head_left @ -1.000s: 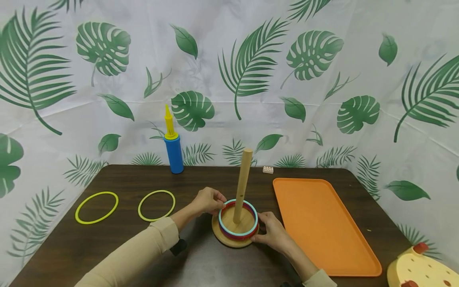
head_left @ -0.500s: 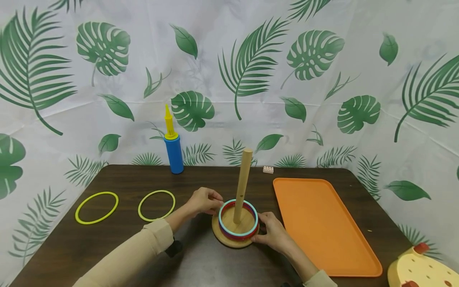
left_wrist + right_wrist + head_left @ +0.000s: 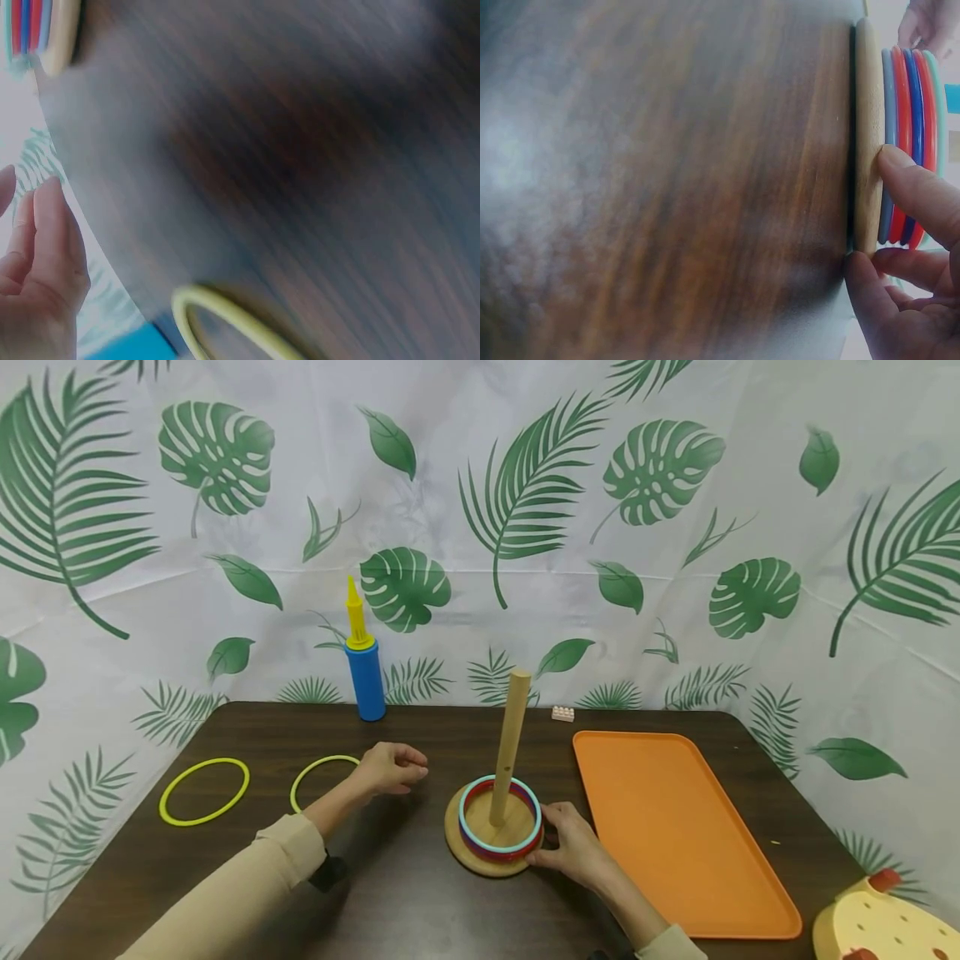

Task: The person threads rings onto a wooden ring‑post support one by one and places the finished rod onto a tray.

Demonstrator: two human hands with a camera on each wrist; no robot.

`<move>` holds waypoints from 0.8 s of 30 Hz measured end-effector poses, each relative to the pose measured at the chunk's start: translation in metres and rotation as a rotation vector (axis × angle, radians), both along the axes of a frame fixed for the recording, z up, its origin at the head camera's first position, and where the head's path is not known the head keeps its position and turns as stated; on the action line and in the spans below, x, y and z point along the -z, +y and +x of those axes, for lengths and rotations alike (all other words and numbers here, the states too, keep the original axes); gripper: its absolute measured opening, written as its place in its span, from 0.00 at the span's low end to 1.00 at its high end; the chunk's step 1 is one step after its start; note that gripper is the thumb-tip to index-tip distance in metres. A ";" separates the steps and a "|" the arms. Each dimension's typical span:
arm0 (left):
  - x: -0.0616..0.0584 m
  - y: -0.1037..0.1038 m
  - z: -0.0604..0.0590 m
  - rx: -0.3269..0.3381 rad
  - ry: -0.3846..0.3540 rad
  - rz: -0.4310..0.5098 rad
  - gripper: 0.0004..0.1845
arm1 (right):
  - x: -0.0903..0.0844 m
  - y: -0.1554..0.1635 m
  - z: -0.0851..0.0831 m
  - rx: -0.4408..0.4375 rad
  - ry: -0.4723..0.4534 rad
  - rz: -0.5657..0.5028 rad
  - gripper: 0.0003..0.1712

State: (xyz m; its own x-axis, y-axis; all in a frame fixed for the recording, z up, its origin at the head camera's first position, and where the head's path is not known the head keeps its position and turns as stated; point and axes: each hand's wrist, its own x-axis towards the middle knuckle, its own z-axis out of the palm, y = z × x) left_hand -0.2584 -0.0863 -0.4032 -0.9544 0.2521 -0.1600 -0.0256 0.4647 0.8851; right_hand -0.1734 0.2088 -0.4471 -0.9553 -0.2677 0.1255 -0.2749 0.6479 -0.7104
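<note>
Where fingers point(image 3: 911, 187) touch, coloured rings point(image 3: 500, 827) stack flat.

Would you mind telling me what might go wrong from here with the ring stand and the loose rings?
The left hand, open, hovers by a yellow ring lying flat on the table; a thin ring like that may slide rather than lift. The right hand touches the wooden base and stacked rings, so a nudge could shift the stand or tip the peg.
</note>
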 end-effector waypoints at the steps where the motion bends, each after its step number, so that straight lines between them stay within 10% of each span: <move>1: -0.001 -0.004 0.000 -0.002 -0.005 -0.003 0.15 | 0.000 0.000 0.000 0.002 -0.003 0.000 0.38; 24: -0.011 -0.098 -0.004 -0.125 -0.017 -0.063 0.21 | -0.002 0.000 0.001 -0.010 -0.012 -0.010 0.37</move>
